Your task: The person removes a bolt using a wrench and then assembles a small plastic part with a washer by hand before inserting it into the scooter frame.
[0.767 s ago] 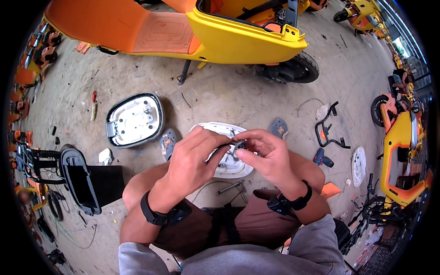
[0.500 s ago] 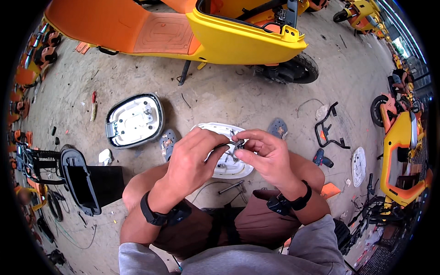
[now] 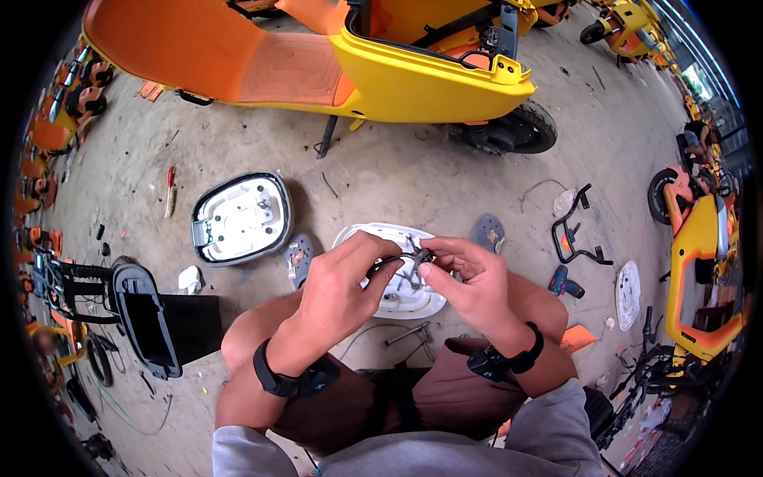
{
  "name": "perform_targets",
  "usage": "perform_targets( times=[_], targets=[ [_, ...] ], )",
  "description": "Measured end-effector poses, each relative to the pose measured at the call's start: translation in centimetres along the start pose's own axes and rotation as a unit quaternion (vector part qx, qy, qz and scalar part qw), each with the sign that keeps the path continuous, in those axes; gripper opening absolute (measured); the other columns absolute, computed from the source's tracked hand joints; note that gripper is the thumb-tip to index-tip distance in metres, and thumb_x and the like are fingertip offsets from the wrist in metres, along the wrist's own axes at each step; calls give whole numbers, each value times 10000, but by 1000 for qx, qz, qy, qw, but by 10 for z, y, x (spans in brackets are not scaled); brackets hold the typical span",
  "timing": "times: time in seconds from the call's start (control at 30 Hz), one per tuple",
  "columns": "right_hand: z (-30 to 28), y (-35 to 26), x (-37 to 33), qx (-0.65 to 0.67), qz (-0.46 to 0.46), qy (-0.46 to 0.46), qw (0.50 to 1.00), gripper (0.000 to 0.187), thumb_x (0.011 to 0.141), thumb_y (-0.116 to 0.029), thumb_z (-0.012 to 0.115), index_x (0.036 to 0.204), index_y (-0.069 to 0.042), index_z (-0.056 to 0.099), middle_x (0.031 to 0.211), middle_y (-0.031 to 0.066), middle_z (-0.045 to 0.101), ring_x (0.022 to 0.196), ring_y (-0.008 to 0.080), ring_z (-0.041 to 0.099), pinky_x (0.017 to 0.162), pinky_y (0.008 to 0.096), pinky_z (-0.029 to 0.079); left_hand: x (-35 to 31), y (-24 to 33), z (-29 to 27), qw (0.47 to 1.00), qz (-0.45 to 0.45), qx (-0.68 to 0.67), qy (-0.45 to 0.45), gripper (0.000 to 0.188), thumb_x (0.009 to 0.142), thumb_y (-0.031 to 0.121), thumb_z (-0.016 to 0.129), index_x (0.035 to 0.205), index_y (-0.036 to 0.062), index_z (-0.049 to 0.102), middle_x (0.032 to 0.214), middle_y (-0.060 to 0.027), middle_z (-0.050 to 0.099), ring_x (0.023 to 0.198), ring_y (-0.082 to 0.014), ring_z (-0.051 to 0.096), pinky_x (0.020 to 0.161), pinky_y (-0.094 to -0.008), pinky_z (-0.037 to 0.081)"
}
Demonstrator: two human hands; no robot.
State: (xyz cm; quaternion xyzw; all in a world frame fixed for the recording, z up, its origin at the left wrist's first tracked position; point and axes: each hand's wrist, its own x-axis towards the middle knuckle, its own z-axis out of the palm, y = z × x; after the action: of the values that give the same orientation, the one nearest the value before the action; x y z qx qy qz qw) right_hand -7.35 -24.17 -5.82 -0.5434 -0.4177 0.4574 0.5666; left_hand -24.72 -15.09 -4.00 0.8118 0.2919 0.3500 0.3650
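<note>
Between my two hands, above a white plastic seat-base panel [image 3: 413,305], is a small dark metal part [image 3: 422,256] with thin arms. My right hand [image 3: 477,285] pinches its right side between thumb and fingers. A thin black cable-like piece [image 3: 388,261] runs from the part into my left hand [image 3: 343,280], whose thumb and forefinger close on it. My fingers hide much of both pieces, and I cannot tell how they join. The white panel lies on the floor between my feet, partly covered by my hands.
A yellow and orange scooter body [image 3: 429,79] stands ahead. Left lie a black-rimmed white seat base [image 3: 242,219], a red-handled tool [image 3: 170,191] and a black bin [image 3: 149,318]. Right are a black tubular bracket [image 3: 566,230], a cordless drill [image 3: 564,282] and another white panel [image 3: 628,296].
The view has shifted slightly, so the surroundings sit a little lower and further right. Both hands keep their pinch; the dark part has turned a little between them.
</note>
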Motion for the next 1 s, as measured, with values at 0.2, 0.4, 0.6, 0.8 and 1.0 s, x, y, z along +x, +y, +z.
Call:
perform_targets(
  times=[0.2, 0.4, 0.6, 0.8, 1.0],
  targets=[
    [0, -2, 2, 32, 11, 8, 999, 289, 881, -10, 659, 1161, 49, 620, 867, 46, 678, 754, 55, 604, 663, 198, 468, 1, 1, -3, 997, -73, -17, -19, 254, 755, 26, 771, 987, 27, 666, 838, -63, 653, 629, -145, 562, 555, -272, 454],
    [-4, -1, 1, 44, 25, 9, 999, 289, 886, 5, 636, 1170, 49, 605, 884, 61, 667, 758, 71, 605, 670, 200, 474, 6, 10, -8, 974, -182, -5, -137, 307, 797, 96, 764, 1065, 1, 647, 795, -67, 649, 616, -130, 557, 564, -273, 463],
    [-3, -10, 4, 97, 38, 64, 992, 315, 894, 5, 621, 1203, 42, 571, 1013, 101, 660, 800, 87, 619, 705, 212, 496, 2, 10, -15, 945, -239, -193, -115, 225, 846, 135, 743, 981, -31, 673, 773, -73, 661, 652, -99, 588, 593, -261, 484],
    [-2, -4, 2, 56, -43, 92, 993, 339, 873, -7, 679, 1192, 34, 574, 1010, 84, 684, 844, 90, 645, 723, 212, 506, 3, 10, -13, 942, -265, -183, -98, 183, 877, 111, 711, 965, -46, 675, 759, -71, 668, 637, -73, 588, 553, -239, 474],
    [1, 8, -1, -4, -92, 82, 992, 260, 825, -29, 753, 1065, 9, 661, 950, 61, 704, 772, 84, 650, 668, 205, 506, 2, 11, -9, 944, -261, -161, -119, 170, 874, 111, 713, 943, -41, 678, 723, -66, 661, 581, -84, 603, 504, -240, 467]
  ],
)
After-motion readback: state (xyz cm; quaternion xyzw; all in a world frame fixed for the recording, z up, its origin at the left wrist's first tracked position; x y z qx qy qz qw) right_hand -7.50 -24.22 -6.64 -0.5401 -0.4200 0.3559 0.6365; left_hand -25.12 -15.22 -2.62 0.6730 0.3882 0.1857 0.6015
